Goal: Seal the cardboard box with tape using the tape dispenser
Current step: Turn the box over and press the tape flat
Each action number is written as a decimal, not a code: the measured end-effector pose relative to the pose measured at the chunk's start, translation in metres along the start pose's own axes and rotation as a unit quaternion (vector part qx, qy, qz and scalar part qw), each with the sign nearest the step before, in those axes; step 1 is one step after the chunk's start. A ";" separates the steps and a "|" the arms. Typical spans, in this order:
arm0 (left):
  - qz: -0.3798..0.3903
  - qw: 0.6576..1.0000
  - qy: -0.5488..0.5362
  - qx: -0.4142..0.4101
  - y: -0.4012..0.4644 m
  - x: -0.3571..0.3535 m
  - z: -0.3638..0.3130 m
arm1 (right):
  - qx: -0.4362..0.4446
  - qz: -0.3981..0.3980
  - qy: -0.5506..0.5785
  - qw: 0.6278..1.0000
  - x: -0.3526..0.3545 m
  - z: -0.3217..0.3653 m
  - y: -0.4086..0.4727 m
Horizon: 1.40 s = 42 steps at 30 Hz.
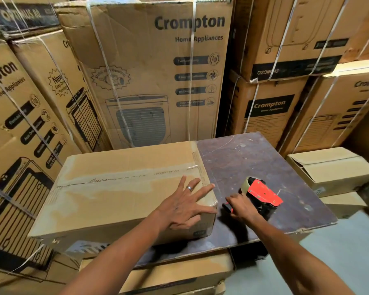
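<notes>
Left hand (185, 204) lies flat on the cardboard box (124, 188), fingers spread wide near its right-hand end, a ring on one finger. The taped centre seam runs just beyond the fingertips. Right hand (242, 207) is wrapped tight around the handle of the red tape dispenser (262, 194), which sits on the dark board (264, 158) just beside the box, its tape roll beyond the knuckles. Strapped Crompton cartons (158, 71) stand stacked behind.
</notes>
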State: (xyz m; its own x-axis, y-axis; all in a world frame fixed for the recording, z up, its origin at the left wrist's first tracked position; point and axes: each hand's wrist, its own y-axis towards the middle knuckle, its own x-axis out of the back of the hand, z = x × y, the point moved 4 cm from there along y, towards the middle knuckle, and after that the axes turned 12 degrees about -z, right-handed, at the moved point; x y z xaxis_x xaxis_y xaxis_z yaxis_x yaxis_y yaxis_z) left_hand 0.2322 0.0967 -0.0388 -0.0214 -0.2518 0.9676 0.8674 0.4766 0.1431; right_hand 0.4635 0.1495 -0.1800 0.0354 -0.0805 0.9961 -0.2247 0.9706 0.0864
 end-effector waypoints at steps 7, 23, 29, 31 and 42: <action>-0.075 0.989 -0.124 0.043 -0.005 0.010 0.003 | -0.030 0.108 0.005 0.994 -0.017 0.016 0.004; -0.116 0.910 -0.204 0.342 -0.005 -0.014 0.039 | -0.136 -0.244 0.486 0.828 0.184 0.073 0.032; -0.134 0.909 -0.212 0.334 -0.006 -0.014 0.036 | -0.032 -0.122 0.442 0.888 0.127 0.124 0.015; -0.141 0.911 -0.200 0.332 -0.006 -0.015 0.035 | -0.050 -0.124 0.464 0.876 0.125 0.127 0.015; -0.115 0.922 -0.154 0.335 -0.002 -0.023 0.036 | -0.193 -0.027 0.699 0.688 0.085 0.110 -0.008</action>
State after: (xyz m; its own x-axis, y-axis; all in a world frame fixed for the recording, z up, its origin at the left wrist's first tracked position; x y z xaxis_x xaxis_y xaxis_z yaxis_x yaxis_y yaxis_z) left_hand 0.2131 0.1315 -0.0543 -0.3955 -0.2088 0.8944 0.3223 0.8803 0.3480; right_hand 0.3607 0.1096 -0.0945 0.9963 -0.0829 -0.0219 0.0784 0.9844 -0.1573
